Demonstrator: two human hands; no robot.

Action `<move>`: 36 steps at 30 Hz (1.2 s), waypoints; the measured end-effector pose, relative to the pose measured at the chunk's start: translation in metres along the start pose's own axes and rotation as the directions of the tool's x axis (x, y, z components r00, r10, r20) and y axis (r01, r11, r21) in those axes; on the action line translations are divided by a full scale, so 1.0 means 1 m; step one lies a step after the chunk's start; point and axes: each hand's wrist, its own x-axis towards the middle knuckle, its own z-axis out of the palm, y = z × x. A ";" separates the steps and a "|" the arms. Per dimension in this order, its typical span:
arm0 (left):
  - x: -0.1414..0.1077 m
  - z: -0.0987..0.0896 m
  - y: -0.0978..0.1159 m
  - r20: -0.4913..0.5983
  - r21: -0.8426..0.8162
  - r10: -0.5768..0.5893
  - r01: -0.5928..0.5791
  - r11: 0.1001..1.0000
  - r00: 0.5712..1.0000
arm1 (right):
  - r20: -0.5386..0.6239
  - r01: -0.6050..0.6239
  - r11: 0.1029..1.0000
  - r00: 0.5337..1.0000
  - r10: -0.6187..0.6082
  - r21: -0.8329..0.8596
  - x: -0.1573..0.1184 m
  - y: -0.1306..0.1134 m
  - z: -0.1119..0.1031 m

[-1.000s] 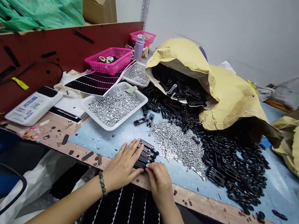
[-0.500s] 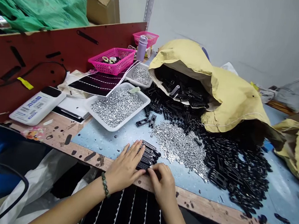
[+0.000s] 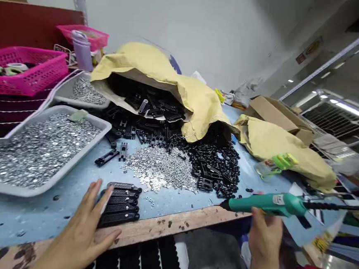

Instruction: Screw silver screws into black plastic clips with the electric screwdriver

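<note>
Several black slotted strips (image 3: 119, 204) lie side by side near the table (image 3: 35, 227) edge, squared up, seemingly to keep them together within easy reach. The left hand (image 3: 78, 234) lies open, fingers spread just beside them. The right hand (image 3: 264, 240) rises under a teal electric screwdriver (image 3: 264, 203); whether it closes on the tool cannot be told. A grey tray (image 3: 81, 154) brims with silver washers (image 3: 35, 152), while a yellow paper sack (image 3: 200, 111) spills black parts (image 3: 214, 166).
</note>
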 end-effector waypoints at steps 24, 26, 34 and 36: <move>0.022 0.002 -0.008 0.234 0.002 0.076 -0.079 0.997 0.969 | 0.497 -0.250 0.650 0.838 -0.225 0.717 -0.079 -0.097 0.219; 0.022 0.004 -0.008 0.217 -0.010 0.078 -0.078 0.997 0.973 | 0.529 -0.258 0.678 0.818 -0.226 0.688 -0.081 -0.092 0.223; 0.021 0.007 -0.006 0.150 -0.032 0.079 -0.075 0.997 0.986 | 0.640 -0.209 0.787 0.714 -0.284 0.581 -0.084 -0.084 0.239; 0.020 0.008 -0.007 0.142 -0.013 0.081 -0.080 0.997 0.987 | 0.632 -0.208 0.770 0.713 -0.303 0.603 -0.080 -0.090 0.238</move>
